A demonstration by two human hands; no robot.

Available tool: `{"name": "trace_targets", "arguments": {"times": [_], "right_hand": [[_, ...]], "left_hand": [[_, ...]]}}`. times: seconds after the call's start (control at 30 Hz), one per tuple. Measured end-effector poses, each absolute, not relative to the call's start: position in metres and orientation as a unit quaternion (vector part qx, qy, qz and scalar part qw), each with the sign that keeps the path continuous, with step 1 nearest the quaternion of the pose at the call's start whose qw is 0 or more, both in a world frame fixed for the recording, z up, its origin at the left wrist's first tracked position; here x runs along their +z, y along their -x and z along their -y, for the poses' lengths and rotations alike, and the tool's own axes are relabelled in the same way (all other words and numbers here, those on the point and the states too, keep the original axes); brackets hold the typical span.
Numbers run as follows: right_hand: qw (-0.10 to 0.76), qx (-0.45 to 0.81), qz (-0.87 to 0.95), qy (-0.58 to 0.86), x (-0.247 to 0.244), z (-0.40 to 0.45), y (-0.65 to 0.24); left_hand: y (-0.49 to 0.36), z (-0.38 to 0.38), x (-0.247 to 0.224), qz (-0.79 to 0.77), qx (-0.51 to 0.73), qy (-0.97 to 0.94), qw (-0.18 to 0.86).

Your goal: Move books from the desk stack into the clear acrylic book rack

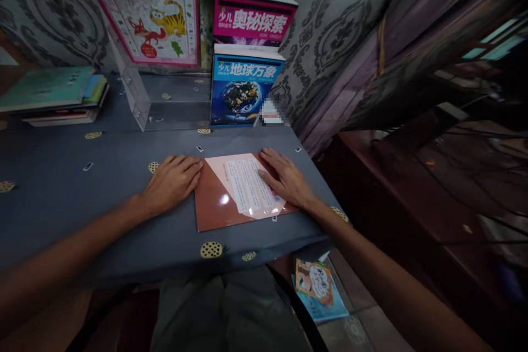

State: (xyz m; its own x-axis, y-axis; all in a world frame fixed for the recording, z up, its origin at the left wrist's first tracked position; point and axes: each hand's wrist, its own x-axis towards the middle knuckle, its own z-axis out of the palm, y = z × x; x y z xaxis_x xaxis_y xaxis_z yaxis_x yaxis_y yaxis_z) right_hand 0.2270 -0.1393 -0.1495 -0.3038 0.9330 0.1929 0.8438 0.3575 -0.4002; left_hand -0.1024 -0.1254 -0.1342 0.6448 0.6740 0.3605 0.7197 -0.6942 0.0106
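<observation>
A flat brown-and-pink booklet (pixel 214 198) lies on the grey-blue tablecloth (pixel 82 220), with a pale panel of printed text on its cover and a glossy surface. My left hand (pixel 171 184) rests palm down, its fingertips touching the booklet's upper left edge. My right hand (pixel 286 179) lies flat across the booklet's right side, covering one corner. Neither hand grips anything. Part of the booklet is hidden under my right hand.
Children's books stand upright at the table's back, including a blue one (pixel 243 85) below a pink one (pixel 252 19). A clear acrylic stand (pixel 130 88) and a book stack (pixel 53 96) sit to the left. A picture book (pixel 317 289) lies on the floor beyond the table's front edge.
</observation>
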Motion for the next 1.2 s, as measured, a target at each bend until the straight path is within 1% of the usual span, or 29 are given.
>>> {"name": "trace_targets", "arguments": {"times": [0.17, 0.3, 0.4, 0.5, 0.57, 0.67, 0.8, 0.97, 1.03, 1.2], "right_hand": [[0.166, 0.082, 0.811, 0.555, -0.142, 0.139, -0.225], [0.131, 0.033, 0.824, 0.550, -0.132, 0.138, -0.196], [0.123, 0.072, 0.874, 0.465, -0.130, 0.146, -0.154], [0.119, 0.105, 0.923, 0.351, -0.131, 0.164, -0.117], [0.123, 0.115, 0.939, 0.300, -0.132, 0.177, -0.107], [0.134, 0.129, 0.945, 0.267, -0.132, 0.187, -0.112], [0.155, 0.153, 0.930, 0.298, -0.133, 0.180, -0.146], [0.170, 0.138, 0.870, 0.442, -0.139, 0.149, -0.208], [0.178, 0.132, 0.853, 0.473, -0.141, 0.140, -0.226], [0.187, 0.132, 0.841, 0.490, -0.144, 0.134, -0.238]], "left_hand": [[0.104, 0.124, -0.138, 0.380, -0.183, 0.905, 0.057], [0.104, 0.123, -0.141, 0.374, -0.200, 0.905, 0.025], [0.105, 0.123, -0.141, 0.378, -0.207, 0.903, 0.010], [0.106, 0.123, -0.140, 0.380, -0.213, 0.900, -0.002], [0.105, 0.124, -0.138, 0.381, -0.217, 0.899, -0.017], [0.104, 0.125, -0.136, 0.388, -0.212, 0.896, -0.034], [0.104, 0.124, -0.131, 0.390, -0.192, 0.900, -0.019], [0.094, 0.129, -0.122, 0.404, -0.144, 0.903, 0.026], [0.080, 0.141, -0.118, 0.402, -0.135, 0.905, 0.042], [0.034, 0.183, -0.118, 0.322, -0.119, 0.939, 0.006]]}}
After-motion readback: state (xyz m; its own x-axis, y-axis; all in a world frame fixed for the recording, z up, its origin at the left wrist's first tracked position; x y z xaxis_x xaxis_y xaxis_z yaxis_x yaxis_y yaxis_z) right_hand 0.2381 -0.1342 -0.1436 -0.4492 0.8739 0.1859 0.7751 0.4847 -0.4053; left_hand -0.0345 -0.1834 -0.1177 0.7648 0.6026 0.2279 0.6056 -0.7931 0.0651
